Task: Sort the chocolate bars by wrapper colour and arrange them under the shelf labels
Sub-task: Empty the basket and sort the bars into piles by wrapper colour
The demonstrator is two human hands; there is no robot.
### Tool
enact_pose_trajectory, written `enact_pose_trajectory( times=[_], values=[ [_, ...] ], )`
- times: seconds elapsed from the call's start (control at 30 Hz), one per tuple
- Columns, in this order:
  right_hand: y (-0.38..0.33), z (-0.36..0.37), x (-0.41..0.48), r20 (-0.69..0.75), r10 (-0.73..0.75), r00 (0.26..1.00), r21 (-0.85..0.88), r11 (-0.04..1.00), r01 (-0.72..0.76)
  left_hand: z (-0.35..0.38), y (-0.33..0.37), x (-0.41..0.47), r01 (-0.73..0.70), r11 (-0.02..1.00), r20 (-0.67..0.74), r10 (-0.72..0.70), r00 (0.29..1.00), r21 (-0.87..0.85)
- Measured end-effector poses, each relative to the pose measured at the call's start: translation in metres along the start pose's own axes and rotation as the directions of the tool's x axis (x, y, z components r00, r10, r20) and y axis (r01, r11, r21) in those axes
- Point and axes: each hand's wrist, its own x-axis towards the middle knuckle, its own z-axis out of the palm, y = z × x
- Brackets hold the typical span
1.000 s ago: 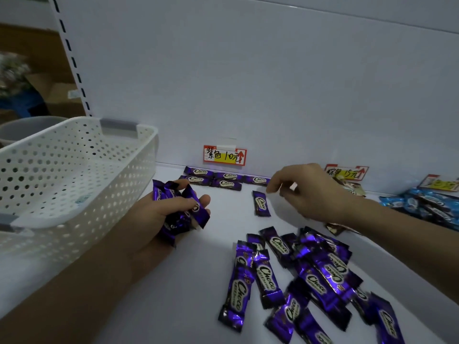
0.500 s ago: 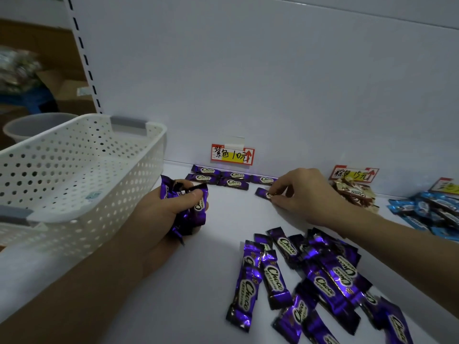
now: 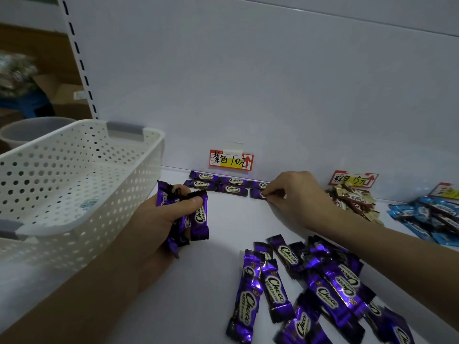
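My left hand [image 3: 161, 219] grips a bunch of purple chocolate bars [image 3: 196, 217] above the white shelf [image 3: 218, 229]. My right hand [image 3: 295, 197] pinches the right end of a purple bar [image 3: 257, 194] lying flat in the front row under the purple label [image 3: 231, 160]. Two neat rows of purple bars [image 3: 216, 185] lie below that label against the back wall. A loose pile of purple bars [image 3: 310, 281] lies on the shelf in front, below my right forearm.
A white perforated basket [image 3: 74, 184] stands at the left, touching my left forearm. Brown-and-gold bars [image 3: 352, 202] lie under a second label [image 3: 352, 179]; blue bars [image 3: 432, 217] lie at the far right under a third label [image 3: 447, 192].
My right hand carried one purple bar back from mid-shelf and set it at the right end of the front row. My left hand stayed put with its bunch.
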Motion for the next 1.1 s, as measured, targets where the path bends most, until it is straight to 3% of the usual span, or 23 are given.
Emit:
enact_pose_trajectory(
  times=[0.27, 0.43, 0.6, 0.9, 0.97, 1.0, 1.07, 1.1],
  values=[
    [-0.001, 0.000, -0.002, -0.038, -0.010, 0.999, 0.002, 1.000, 0.010, 0.001, 0.001, -0.001, -0.030, 0.999, 0.010, 0.030, 1.000, 0.041],
    [-0.022, 0.005, 0.008, -0.060, -0.122, 0.991, 0.079, 0.989, 0.126, 0.001, 0.000, -0.001, -0.032, 0.998, -0.016, 0.033, 0.999, 0.059],
    [-0.035, 0.022, 0.028, -0.038, -0.220, 0.975, 0.024, 0.975, 0.221, -0.001, -0.001, -0.002, -0.013, 0.999, -0.047, 0.016, 0.999, 0.050],
    [-0.039, 0.020, 0.031, 0.005, -0.188, 0.982, 0.015, 0.982, 0.188, 0.001, -0.001, -0.001, -0.013, 1.000, -0.101, 0.011, 0.995, -0.019],
    [-0.052, 0.010, 0.025, -0.056, -0.083, 0.995, 0.244, 0.965, 0.094, 0.001, -0.001, 0.000, -0.032, 0.999, -0.123, 0.028, 0.992, -0.030],
    [-0.060, 0.002, 0.021, -0.027, -0.026, 0.999, 0.415, 0.909, 0.034, 0.000, -0.002, 0.000, -0.043, 0.998, -0.132, 0.038, 0.991, -0.035],
    [-0.078, -0.013, 0.011, 0.147, -0.040, 0.988, 0.661, 0.747, -0.069, -0.001, -0.002, 0.002, -0.063, 0.997, -0.148, 0.056, 0.987, -0.045],
    [-0.086, -0.016, 0.005, 0.207, -0.075, 0.976, 0.705, 0.703, -0.096, -0.001, -0.002, 0.002, -0.072, 0.996, -0.152, 0.064, 0.986, -0.044]
  ],
)
